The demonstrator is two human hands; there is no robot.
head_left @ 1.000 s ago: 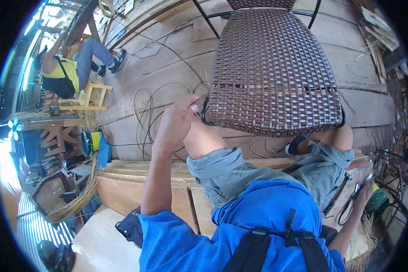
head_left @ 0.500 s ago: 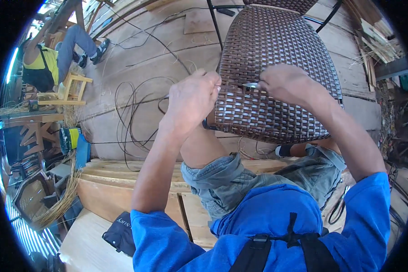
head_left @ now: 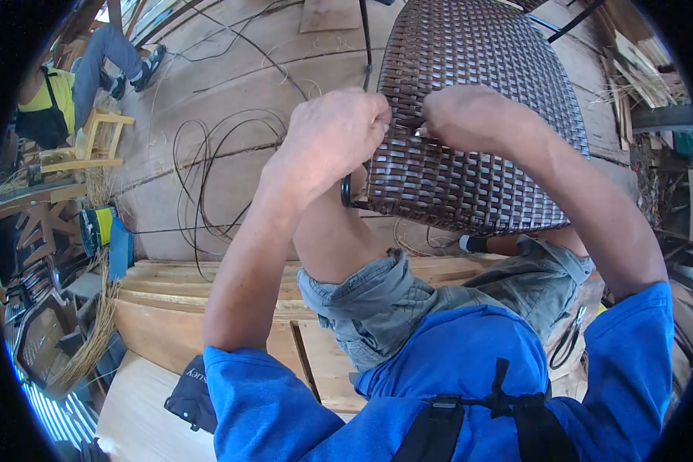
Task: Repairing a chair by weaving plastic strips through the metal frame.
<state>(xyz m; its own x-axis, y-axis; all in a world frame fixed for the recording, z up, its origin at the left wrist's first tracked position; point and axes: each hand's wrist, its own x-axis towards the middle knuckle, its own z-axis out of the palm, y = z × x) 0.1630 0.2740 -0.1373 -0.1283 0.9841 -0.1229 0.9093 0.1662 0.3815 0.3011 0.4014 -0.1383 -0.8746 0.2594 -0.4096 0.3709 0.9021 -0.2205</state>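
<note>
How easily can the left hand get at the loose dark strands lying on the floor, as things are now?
Probably not easily: the left hand is up at the woven panel, with the raised knee below it; the strands lie apart, lower left, on the floor.

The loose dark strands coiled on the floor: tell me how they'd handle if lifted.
The dark strands lie in wide springy loops, so they are probably flexible yet hold a curve. They look thin, so likely light. Overlapping loops may tangle and drag along together.

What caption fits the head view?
Both hands, left hand and right hand, work the edge of a brown woven seat over the knees.
</note>
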